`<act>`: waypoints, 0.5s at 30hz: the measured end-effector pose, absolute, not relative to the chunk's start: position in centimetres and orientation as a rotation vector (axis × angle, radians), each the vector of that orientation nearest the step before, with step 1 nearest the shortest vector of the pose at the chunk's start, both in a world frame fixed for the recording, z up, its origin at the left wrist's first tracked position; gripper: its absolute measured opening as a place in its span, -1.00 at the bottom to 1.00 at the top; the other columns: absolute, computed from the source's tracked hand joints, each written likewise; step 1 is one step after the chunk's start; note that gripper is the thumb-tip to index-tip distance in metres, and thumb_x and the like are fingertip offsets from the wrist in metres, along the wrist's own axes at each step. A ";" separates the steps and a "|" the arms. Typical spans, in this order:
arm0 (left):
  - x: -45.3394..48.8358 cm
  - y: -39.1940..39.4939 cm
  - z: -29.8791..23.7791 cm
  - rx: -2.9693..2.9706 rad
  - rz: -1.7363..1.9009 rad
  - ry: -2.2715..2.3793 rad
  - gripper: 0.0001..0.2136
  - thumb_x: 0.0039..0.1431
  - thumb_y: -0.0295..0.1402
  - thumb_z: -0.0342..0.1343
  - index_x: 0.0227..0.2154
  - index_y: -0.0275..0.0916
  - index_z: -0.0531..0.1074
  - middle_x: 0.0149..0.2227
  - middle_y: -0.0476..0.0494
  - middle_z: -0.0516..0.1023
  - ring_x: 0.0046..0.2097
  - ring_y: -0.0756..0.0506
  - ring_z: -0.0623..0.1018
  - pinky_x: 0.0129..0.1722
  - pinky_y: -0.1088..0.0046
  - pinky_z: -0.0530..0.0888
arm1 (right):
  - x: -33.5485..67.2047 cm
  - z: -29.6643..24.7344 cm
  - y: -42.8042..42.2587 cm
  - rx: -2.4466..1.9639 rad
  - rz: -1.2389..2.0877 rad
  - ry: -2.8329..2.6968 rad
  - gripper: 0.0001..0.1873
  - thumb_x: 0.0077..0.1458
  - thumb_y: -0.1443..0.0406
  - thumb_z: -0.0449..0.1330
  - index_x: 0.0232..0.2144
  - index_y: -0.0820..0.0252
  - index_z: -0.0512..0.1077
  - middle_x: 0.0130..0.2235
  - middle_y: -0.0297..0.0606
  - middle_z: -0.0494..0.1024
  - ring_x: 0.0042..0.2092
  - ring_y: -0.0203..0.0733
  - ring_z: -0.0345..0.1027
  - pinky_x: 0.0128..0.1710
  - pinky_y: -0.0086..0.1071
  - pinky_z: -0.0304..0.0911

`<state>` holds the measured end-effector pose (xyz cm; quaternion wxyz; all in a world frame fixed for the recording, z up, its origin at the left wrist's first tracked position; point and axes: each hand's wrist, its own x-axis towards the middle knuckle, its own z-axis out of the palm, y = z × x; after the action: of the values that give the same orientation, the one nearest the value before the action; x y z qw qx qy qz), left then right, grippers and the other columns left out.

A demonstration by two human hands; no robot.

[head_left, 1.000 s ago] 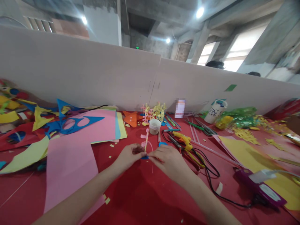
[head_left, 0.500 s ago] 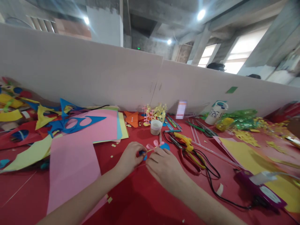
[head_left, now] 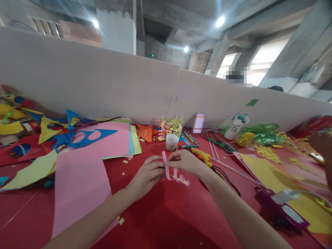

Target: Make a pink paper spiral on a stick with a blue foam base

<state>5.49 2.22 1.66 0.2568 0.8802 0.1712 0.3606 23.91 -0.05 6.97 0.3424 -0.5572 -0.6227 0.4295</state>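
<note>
Over the red table, my left hand and my right hand meet at a pink paper strip piece. It has several curled loops along a thin yellowish strip, whose end hangs down to the right, slightly blurred. My right fingers pinch it from above; my left fingers close on its left end, where a bit of blue shows below them. Just beyond my hands is a small white cup. Behind it rise yellow and pink branching paper pieces. A yellow glue gun lies beyond my right wrist, partly covered by it.
Pink paper sheets and blue cut-outs lie at left. On the right are a purple power strip, yellow sheets and a white tumbler. A white partition closes off the back. Another person's hand shows at far right.
The pink looped piece has been turned, its loops now hanging down to the right. My right hand has risen and arched, covering part of the glue gun. The blue round piece no longer shows beside it.
</note>
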 end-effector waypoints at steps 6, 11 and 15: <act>6.2 1.7 2.0 2.349 1.049 0.480 -0.85 0.13 -0.40 0.03 -0.36 -0.14 0.51 -0.35 -0.13 0.58 -0.15 -0.14 0.46 0.02 0.21 0.27 | 24.8 5.3 -0.3 -1.343 1.408 -1.144 -0.68 -0.36 0.28 0.35 -0.47 0.18 0.36 -0.65 -0.52 0.38 -0.63 -0.43 0.19 -0.61 -0.55 0.03; 6.5 1.0 2.3 2.058 1.084 0.681 -0.94 0.05 -0.35 0.12 -0.40 -0.17 0.46 -0.26 -0.15 0.50 -0.04 -0.13 0.40 -0.09 0.34 0.36 | 24.2 4.3 -0.8 -1.162 1.446 -1.003 -0.62 -0.36 0.22 0.35 -0.39 0.18 0.41 -0.54 -0.40 0.47 -0.47 -0.34 0.34 -0.45 -0.48 0.19; 6.5 1.1 2.3 1.913 1.036 0.754 -0.93 -0.01 -0.32 0.16 -0.48 -0.20 0.45 -0.25 -0.13 0.47 -0.09 -0.12 0.43 -0.06 0.33 0.34 | 24.2 3.5 -0.9 -1.137 1.391 -1.120 -0.69 -0.30 0.16 0.32 -0.47 0.24 0.49 -0.46 -0.28 0.51 -0.36 -0.26 0.36 -0.28 -0.36 0.24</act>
<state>6.51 1.12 2.30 0.4074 0.7588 0.2989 0.4109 24.15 -0.85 3.53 0.4902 -0.4681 -0.4612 0.5726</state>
